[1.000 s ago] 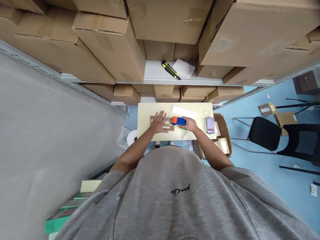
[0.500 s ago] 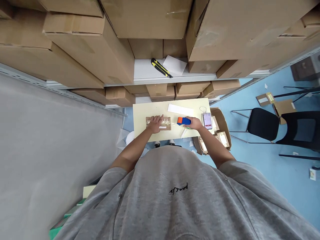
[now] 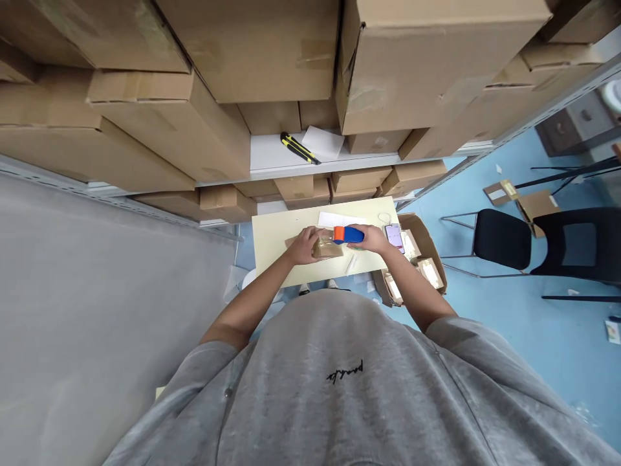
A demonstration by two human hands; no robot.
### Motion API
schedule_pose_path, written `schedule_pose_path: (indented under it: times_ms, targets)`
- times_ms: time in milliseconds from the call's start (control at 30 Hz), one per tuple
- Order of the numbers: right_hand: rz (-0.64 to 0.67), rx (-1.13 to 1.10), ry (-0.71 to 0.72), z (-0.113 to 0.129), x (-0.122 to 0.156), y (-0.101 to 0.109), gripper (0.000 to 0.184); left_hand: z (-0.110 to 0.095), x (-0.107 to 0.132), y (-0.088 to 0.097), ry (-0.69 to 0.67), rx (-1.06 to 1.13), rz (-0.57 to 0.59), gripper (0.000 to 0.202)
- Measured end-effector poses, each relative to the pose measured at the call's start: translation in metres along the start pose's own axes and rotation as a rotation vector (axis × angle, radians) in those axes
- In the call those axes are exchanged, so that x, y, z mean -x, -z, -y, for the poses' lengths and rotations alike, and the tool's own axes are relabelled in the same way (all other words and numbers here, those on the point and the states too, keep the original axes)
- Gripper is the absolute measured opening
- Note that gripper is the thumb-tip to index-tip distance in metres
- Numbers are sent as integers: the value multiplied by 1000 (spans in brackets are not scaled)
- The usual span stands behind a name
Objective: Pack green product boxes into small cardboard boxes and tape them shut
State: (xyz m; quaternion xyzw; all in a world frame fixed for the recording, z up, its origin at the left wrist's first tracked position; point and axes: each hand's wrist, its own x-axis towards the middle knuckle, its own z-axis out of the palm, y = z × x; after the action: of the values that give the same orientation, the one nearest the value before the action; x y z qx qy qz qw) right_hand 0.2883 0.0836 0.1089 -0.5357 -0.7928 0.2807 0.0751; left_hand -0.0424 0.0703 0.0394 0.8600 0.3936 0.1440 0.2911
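Over the pale yellow table (image 3: 272, 226), my left hand (image 3: 303, 246) grips the left part of a small cardboard box (image 3: 328, 246), its fingers partly over it. Shiny clear tape shows on the box, which looks tilted. My right hand (image 3: 372, 238) is wrapped round a blue and orange tape dispenser (image 3: 350, 234), whose orange end is at the right side of the box. Whether the two touch I cannot tell. Behind them lies a white paper strip (image 3: 339, 219). A phone (image 3: 394, 238) with a lit screen is near my right wrist.
Shelves packed with cartons (image 3: 145, 129) rise behind the table, with a yellow and black utility knife (image 3: 299, 149) on one shelf. Right of the table stands an open carton (image 3: 427, 241) containing several small parcels. A black chair (image 3: 502, 239) is farther right; a grey wall (image 3: 72, 310) borders the left.
My left hand has gone from lying flat on the box to gripping its left part, and the box has tilted. The tape dispenser is now right up by the box. The head view has shifted slightly.
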Motion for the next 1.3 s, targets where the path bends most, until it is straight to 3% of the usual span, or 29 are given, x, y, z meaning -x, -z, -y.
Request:
schedule_pose_path:
  times_ms: [167,300,467,600,733,833,933,1100,1300]
  targets:
    - [73,102,121,32,-19,9,72,9,34,1,51,120,-67,104]
    - [113,168,112,31,-24,-4,72,23,76,-2,164,182,-142,108]
    - [142,170,135,33,-23,-17,70,33,119,10,249,172,-171,105]
    - [122,141,147,45,-26,-22,68,12,102,13,232,-32,-174,106]
    - [95,121,155,50,-27,-24,68,-24,53,-9,194,-198,-133,125]
    - [82,115,139,45,-22,-22,69,-37,26,-25,251,-207,-95,132]
    - [69,91,112,37,-14,-15,69,-32,22,-20,267,-123,-103,123]
    - [22,5,144,37,-8,-8,75,-15,38,7,99,89,-204,106]
    - [99,76,138,38,-10,-14,72,10,62,3,125,169,-268,95]
